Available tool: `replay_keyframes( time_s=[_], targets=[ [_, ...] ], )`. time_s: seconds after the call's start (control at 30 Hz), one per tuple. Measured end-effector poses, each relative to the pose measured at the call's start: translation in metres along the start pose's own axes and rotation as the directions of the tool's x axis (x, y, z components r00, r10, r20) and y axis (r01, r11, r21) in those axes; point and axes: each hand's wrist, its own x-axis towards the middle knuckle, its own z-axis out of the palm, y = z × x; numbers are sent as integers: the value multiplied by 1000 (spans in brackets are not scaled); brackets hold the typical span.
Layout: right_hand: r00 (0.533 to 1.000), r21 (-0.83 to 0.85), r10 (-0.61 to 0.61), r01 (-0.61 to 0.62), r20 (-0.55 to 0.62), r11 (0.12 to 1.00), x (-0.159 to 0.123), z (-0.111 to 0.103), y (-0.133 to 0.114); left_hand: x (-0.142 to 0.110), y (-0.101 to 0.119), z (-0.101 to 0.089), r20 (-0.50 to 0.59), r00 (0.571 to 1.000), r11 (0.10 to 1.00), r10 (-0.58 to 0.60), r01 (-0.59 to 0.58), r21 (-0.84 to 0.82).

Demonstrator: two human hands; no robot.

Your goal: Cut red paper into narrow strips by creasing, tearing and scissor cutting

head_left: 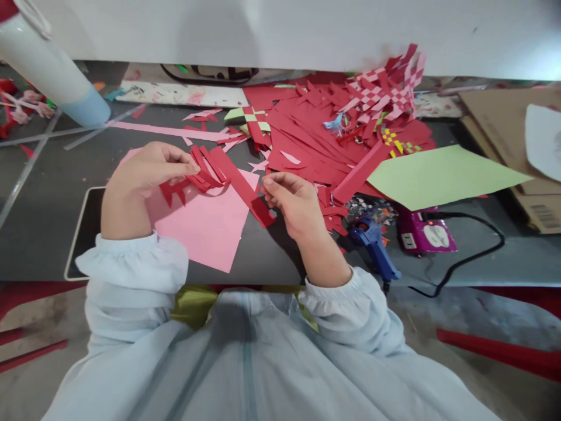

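My left hand point(162, 166) pinches a small bundle of red paper strips point(208, 169), with some pink showing between them. Beneath it a pink paper sheet point(205, 234) lies flat on the dark table. A wider red paper strip point(245, 187) slants from beside the bundle down toward my right hand point(291, 202). The right thumb and fingers are closed in a pinch, close to that strip's lower end. Whatever sits between those fingertips is too small or hidden to make out.
Red paper strips point(302, 140) and woven checkered pieces point(372, 96) pile up behind my hands. At right are a pale green sheet point(438, 178), a blue glue gun point(374, 248), a purple box point(425, 234) with a black cable, and cardboard point(495, 123). A bottle point(56, 70) stands at left.
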Motion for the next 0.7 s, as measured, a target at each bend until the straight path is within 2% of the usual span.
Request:
replay_keyframes(
  time_s=[0.03,0.1,0.2,0.27,0.47,0.57,0.7],
  targets=[
    [1000,-25,-14,14,2,1000,0,0,0,2,-3,-1,-4,1000,1000,-4,4,-2],
    [999,-79,-51,52,9,996,-1,1,2,5,-7,-1,-95,995,999,0,3,32],
    [995,-197,-98,101,28,975,-2,1,4,8,-9,1,-289,957,982,9,45,181],
    [990,-310,-130,139,50,940,-3,0,4,11,-9,3,-372,928,956,13,97,278],
    [972,-667,-208,230,113,709,-7,1,4,20,-12,13,-447,889,943,102,57,327],
    [963,-769,-224,256,149,586,-8,1,5,23,-14,17,-466,875,950,133,22,312],
    [955,-850,-224,279,196,446,-10,3,5,26,-14,20,-518,835,961,185,-42,275]
  ],
)
